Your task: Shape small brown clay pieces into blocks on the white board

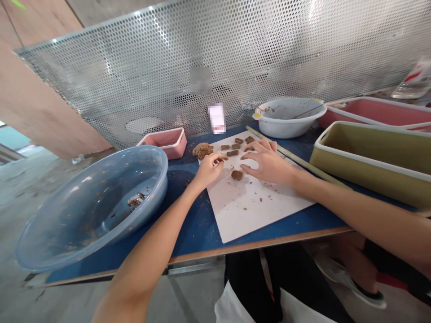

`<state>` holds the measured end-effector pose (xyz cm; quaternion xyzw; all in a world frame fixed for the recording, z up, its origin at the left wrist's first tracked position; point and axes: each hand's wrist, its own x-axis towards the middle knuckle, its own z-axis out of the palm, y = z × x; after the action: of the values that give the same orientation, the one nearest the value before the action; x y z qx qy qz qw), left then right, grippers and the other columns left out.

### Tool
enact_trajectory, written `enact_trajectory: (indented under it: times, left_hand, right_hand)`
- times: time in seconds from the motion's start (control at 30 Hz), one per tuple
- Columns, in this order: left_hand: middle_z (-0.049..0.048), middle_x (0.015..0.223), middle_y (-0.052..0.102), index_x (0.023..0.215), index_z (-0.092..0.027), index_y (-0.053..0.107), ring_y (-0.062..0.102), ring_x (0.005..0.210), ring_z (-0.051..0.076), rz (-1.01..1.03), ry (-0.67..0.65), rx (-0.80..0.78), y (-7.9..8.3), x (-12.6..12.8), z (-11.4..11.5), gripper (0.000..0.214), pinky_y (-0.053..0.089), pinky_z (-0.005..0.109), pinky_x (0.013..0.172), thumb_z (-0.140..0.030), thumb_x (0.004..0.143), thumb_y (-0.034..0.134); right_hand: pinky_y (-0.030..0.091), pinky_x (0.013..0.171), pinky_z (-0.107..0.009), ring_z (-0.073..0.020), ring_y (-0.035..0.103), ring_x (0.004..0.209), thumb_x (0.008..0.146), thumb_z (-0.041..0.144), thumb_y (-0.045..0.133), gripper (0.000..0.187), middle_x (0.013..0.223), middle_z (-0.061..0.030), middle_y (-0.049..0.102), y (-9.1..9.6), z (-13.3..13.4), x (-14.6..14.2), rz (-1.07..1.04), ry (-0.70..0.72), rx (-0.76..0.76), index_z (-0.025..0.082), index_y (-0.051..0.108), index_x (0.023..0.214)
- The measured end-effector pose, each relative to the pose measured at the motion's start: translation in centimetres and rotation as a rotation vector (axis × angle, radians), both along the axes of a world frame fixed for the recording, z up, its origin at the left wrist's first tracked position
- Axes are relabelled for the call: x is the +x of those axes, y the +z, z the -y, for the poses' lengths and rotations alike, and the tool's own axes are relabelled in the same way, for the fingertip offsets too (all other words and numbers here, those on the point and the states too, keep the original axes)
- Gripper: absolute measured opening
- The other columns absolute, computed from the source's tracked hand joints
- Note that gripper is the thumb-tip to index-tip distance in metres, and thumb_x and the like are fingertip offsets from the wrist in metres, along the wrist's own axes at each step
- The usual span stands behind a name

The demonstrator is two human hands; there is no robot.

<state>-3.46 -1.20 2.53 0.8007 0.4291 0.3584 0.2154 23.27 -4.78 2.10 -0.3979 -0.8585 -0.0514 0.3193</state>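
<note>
Head view: beside a crumbly brown clump point(202, 150), the left hand point(209, 170) bends its fingers, and whether its grip closes on anything cannot be told. Just to its right, on the white board point(232, 222) on the blue tabletop point(188, 240), lies a small brown lump point(236, 175), roundish, rough and without a clear long axis. Nearer that lump, the right hand point(269, 165) has its grip spread, nothing visible within, its thumb just beside the lump.

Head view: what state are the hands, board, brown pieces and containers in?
Left hand, fingers bent, grip unclear
Right hand, fingers spread
White board, flat, crumb-strewn
Brown pieces, loose on the board
Blue basin, uncovered, debris inside
White basin, uncovered, twig inside
Small pink container, uncovered
Large pink container, uncovered
Green container, uncovered
</note>
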Motion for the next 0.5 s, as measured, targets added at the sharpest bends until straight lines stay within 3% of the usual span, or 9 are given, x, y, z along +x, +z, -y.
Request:
enact_trajectory:
  times: [0.13, 0.33, 0.5]
  left_hand:
    - [0.0083, 0.117, 0.086, 0.108, -0.019, 0.083, 0.078, 0.106, 0.025, -0.011, 0.006, 0.004, -0.2, 0.1, 0.0, 0.031, 0.061, 0.041, 0.103, -0.005, 0.093, 0.060]
    - [0.0083, 0.118, 0.086, 0.109, -0.019, 0.084, 0.077, 0.106, 0.024, -0.030, 0.017, 0.002, -0.2, 0.2, 0.2, 0.031, 0.060, 0.041, 0.105, -0.004, 0.094, 0.061]
    - [0.0082, 0.118, 0.086, 0.107, -0.019, 0.084, 0.077, 0.106, 0.024, -0.023, 0.016, -0.008, 0.0, 0.4, 0.4, 0.032, 0.060, 0.040, 0.104, -0.002, 0.094, 0.061]
  right_hand:
    - [0.041, 0.108, -0.076, -0.0484, 0.054, 0.135, 0.097, 0.066, 0.077, 0.041, 0.142, -0.0157, 0.069, -0.8, 0.7, -1.5, -0.026, -0.068, -0.101, 0.025, 0.081, 0.093]
    - [0.043, 0.109, -0.072, -0.0482, 0.053, 0.137, 0.093, 0.051, 0.079, 0.027, 0.144, -0.0143, 0.069, -1.0, 1.8, -2.9, -0.005, -0.087, -0.143, 0.024, 0.081, 0.089]
    - [0.040, 0.111, -0.071, -0.0489, 0.052, 0.140, 0.097, 0.047, 0.074, 0.026, 0.144, -0.0132, 0.070, -0.9, 2.1, -3.2, 0.000, -0.152, -0.174, 0.024, 0.079, 0.086]
